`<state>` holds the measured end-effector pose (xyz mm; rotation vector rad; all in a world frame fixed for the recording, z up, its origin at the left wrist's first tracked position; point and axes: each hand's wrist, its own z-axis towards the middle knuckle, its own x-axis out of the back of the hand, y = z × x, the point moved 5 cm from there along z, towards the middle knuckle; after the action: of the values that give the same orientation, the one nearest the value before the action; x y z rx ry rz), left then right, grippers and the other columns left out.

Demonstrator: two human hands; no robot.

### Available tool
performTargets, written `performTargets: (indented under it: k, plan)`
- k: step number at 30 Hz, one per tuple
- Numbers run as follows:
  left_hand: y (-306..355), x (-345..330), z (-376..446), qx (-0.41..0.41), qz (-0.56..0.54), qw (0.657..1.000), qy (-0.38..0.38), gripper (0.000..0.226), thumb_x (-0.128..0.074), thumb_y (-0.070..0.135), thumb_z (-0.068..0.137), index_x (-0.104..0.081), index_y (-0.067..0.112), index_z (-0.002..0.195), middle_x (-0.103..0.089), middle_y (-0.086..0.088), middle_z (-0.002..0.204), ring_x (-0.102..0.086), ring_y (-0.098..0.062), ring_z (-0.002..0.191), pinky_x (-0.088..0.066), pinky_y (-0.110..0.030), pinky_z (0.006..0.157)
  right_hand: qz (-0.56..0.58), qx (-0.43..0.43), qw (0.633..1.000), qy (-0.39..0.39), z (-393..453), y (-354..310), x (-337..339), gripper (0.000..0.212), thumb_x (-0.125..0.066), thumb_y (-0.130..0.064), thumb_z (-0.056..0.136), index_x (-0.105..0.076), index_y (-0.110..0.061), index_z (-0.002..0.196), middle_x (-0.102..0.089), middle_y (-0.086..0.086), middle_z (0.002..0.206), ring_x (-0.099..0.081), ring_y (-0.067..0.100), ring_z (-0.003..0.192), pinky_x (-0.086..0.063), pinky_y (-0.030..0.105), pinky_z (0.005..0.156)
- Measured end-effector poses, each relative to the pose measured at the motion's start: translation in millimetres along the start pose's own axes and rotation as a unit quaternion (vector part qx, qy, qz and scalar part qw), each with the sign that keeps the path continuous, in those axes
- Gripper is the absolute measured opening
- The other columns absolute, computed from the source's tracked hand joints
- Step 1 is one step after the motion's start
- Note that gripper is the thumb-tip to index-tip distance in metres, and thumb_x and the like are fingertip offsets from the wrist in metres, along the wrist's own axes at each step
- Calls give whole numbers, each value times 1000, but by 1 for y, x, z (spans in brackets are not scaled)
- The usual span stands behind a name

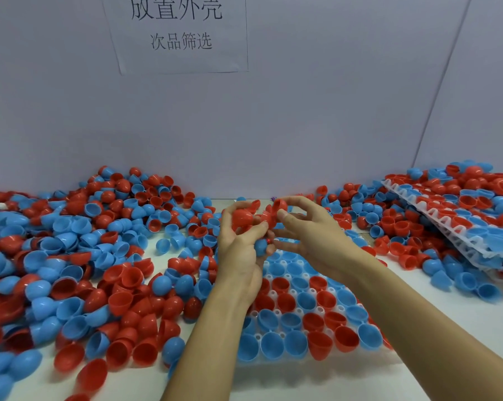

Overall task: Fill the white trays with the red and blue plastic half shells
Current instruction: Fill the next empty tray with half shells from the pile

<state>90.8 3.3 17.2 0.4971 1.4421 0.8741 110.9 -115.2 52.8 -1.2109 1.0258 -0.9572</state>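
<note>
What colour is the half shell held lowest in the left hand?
Blue: the half shell sits low in the left hand, clearest in the head view.

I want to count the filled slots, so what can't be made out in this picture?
- Front tray: its left slots sit behind the left hand and forearm.
- Tilted tray: cut off by the right edge, partly buried in shells.
- Shells between both hands: the right hand covers them, so their number is unclear.

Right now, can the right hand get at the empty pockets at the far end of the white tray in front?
Probably yes. The right hand hovers just above the white tray, nothing lying between, but it pinches a red shell, so only that shell can go in.
</note>
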Motion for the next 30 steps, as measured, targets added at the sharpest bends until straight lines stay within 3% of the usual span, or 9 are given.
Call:
performTargets:
  k: [3,6,10,14,16,18,21,26,30]
  plan:
    - [-1,-4,-2,1,65,998,-14,38,-56,-7,94,-69,25,108,-69,-15,102,-65,-19,76,-48,-24,50,-95,45,994,36,1,0,-1,17,-61,-16,97,-62,-25,112,-72,9,100,-75,17,85,-61,27,69]
    - [-2,-4,-2,25,23,999,-11,38,-53,-7,95,-71,23,109,-69,-13,102,-65,-18,74,-47,-23,49,-102,47,989,97,4,4,1,20,-61,-14,98,-60,-22,116,-72,8,94,-75,15,74,-58,21,60]
    - [-1,15,4,37,5,994,107,40,-49,-10,94,-70,22,108,-65,-9,94,-62,-15,63,-46,-22,45,-222,8,965,138,12,-4,10,28,-60,-22,98,-59,-18,126,-73,2,87,-74,13,75,-56,20,58]
    - [-3,33,6,47,39,980,188,38,-47,-8,95,-67,23,106,-61,-7,92,-57,-13,63,-46,-22,46,-435,-47,899,19,28,-34,-13,24,-65,-30,96,-64,-20,118,-72,-6,76,-71,2,63,-56,16,57]
    - [-4,35,6,60,31,979,190,37,-48,-8,95,-66,22,107,-61,-8,93,-56,-15,65,-46,-21,46,-330,3,944,-22,37,-49,-45,31,-63,-25,97,-62,-11,125,-74,-1,89,-74,6,73,-59,17,67]
    - [-4,33,6,66,29,981,177,39,-47,-10,93,-66,21,109,-60,-8,94,-55,-14,64,-45,-20,46,-243,30,966,-85,43,-55,-78,50,-59,-21,100,-44,-11,146,-67,7,120,-73,16,97,-59,24,83]
    - [-3,28,7,68,11,986,154,27,-50,-4,93,-65,17,104,-59,-7,90,-55,-14,62,-45,-21,46,-423,72,897,-105,49,-53,-91,64,-55,-24,101,-25,-19,157,-48,9,148,-56,24,126,-43,27,103]
    - [-4,25,12,65,14,992,111,23,-53,19,104,-71,25,117,-70,-6,97,-62,-19,75,-49,-27,51,-450,55,889,-61,41,-35,-55,38,-52,-26,101,-54,-22,140,-67,1,122,-63,8,92,-47,11,73]
    - [-6,23,13,2,197,978,71,17,-66,33,96,-63,25,111,-76,1,92,-70,-16,75,-54,-29,58,-377,25,925,-31,32,-27,-27,30,-59,-40,97,-70,-21,118,-74,0,99,-73,12,82,-61,27,79]
